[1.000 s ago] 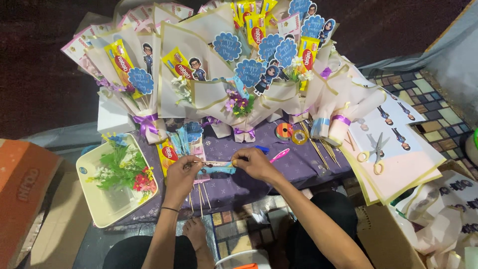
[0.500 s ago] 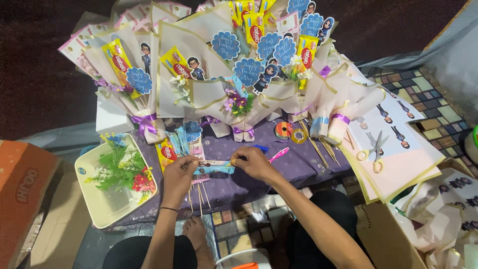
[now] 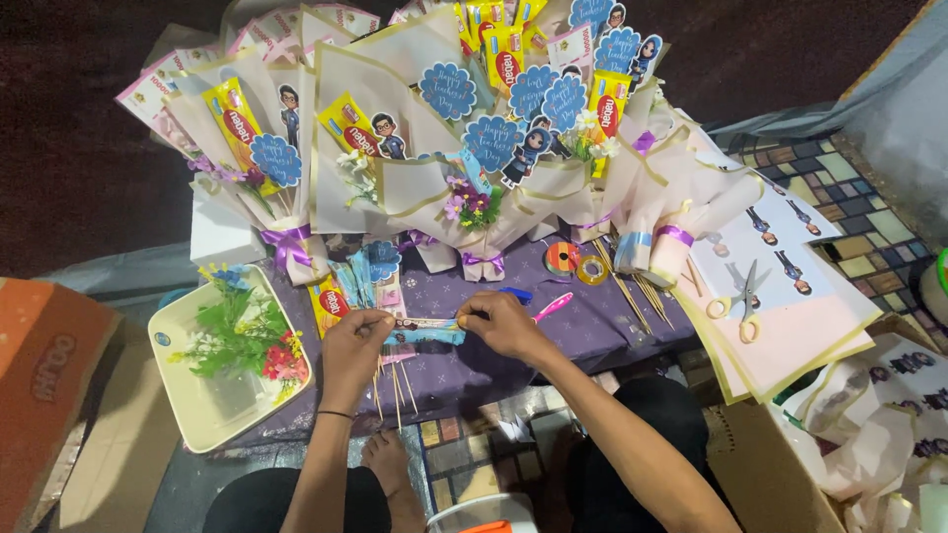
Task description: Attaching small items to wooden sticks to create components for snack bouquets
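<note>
My left hand [image 3: 354, 345] and my right hand [image 3: 502, 324] each pinch one end of a thin strip stretched level between them, above a small light blue piece [image 3: 427, 336] on the purple cloth of a low table [image 3: 474, 370]. Several thin wooden skewers [image 3: 393, 385] hang under my left hand. Just behind it lie a yellow snack packet and blue paper tags [image 3: 357, 281]. A row of cream paper bouquets [image 3: 444, 148] with yellow packets, blue tags and cartoon cut-outs stands at the back of the table.
A cream tray [image 3: 188, 415] with small artificial flowers sits at the left. Tape rolls [image 3: 578, 262], a pink pen [image 3: 553, 306], more skewers [image 3: 637, 296] and yellow-handled scissors [image 3: 741, 301] on printed sheets lie to the right. An orange box [image 3: 44, 385] stands far left.
</note>
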